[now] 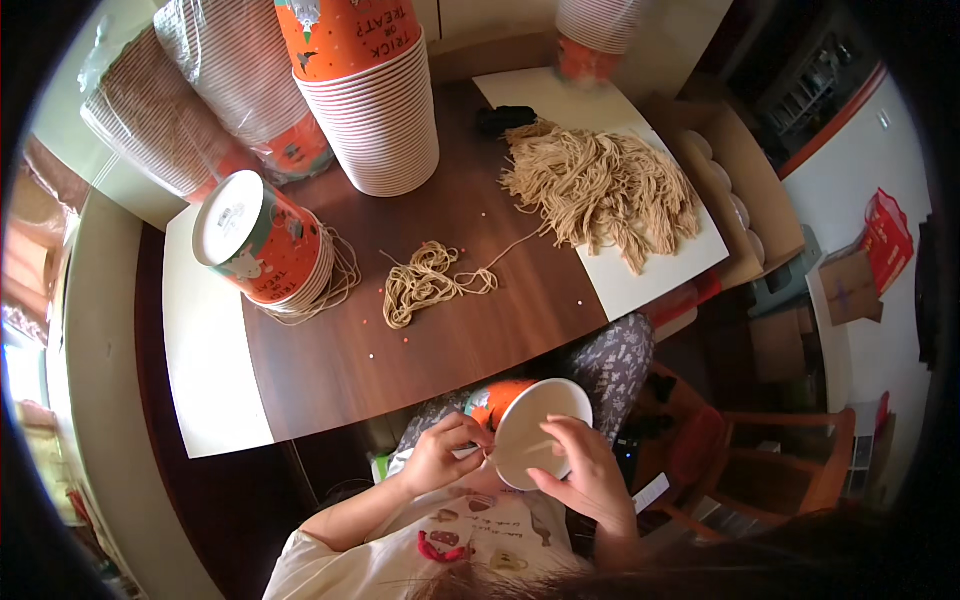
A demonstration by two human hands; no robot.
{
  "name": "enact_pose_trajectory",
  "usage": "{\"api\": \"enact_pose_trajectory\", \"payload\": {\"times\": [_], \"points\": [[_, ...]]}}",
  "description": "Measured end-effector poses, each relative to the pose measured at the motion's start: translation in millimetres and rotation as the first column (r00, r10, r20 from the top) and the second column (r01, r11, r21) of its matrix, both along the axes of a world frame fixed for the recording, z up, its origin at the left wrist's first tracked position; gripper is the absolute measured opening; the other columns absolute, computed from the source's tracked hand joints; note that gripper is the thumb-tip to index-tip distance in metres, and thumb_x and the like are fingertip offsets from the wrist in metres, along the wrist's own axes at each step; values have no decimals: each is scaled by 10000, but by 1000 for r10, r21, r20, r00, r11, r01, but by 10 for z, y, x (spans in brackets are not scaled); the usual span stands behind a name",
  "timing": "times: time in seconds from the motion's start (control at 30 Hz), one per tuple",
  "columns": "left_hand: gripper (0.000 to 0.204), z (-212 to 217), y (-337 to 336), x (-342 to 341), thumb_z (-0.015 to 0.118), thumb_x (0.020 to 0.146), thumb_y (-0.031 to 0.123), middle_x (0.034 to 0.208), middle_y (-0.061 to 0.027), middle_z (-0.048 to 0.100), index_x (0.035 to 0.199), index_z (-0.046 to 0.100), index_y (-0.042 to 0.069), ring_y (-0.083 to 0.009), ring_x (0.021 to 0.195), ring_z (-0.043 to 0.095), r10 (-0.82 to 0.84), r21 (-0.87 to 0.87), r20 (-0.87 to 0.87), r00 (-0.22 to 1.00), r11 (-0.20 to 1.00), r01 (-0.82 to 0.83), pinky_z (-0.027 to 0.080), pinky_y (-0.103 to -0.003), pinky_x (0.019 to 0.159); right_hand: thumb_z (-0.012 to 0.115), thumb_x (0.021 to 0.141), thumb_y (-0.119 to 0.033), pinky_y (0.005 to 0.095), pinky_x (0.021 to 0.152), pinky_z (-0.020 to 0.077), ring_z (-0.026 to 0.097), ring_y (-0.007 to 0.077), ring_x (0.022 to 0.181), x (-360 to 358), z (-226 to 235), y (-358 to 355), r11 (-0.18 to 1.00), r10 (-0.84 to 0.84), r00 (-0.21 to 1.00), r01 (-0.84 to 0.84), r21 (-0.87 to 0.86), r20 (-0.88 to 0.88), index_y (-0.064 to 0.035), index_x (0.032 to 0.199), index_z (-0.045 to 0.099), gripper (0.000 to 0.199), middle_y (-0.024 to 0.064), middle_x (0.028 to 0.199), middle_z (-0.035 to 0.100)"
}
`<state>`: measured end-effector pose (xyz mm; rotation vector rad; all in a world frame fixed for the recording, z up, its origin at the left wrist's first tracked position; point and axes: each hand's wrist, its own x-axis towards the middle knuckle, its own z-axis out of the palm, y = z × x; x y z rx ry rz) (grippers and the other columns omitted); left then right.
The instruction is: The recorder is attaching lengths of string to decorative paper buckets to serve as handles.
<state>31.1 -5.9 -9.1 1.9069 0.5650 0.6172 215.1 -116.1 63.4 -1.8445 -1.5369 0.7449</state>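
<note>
An orange printed paper bucket (540, 400) with a white inside lies tilted over my lap, its mouth turned up toward me. My left hand (447, 452) is closed in a pinch against the left side of its rim. What lies between those fingertips is too small to make out. Over the bucket's mouth, my right hand (590, 470) has thumb and forefinger spread apart, with the fingertips just inside. A pale streak shows in the bucket between them; I cannot tell whether it is cord.
On the brown table (480, 350) lie a loose tangle of beige cord (432, 285) and a big heap of cut cords (600, 185). Stacked paper buckets (375, 130) stand at the back, a shorter stack (265, 245) at left. An open cardboard box (765, 210) is at right, above a wooden chair (780, 460).
</note>
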Motion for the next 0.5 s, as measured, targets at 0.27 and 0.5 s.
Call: {"api": "enact_pose_trajectory", "payload": {"times": [0.27,0.5], "points": [[188,40,-78,88,657,641,56,789,-70,562,821,604,68,-239,690,581,42,217,-92,995,976,-22,487,-330,598,700,676,-244,383,810,352,507,230,867,-290,-374,46,989,94,988,-106,106,119,-86,860,520,302,53,863,520],[202,-2,-72,101,668,634,94,784,-65,558,823,600,76,-235,679,575,29,283,-115,993,959,5,484,-329,585,655,708,-121,342,690,420,539,260,751,-351,-545,16,983,-25,996,41,177,-91,-47,813,513,191,81,778,537]]}}
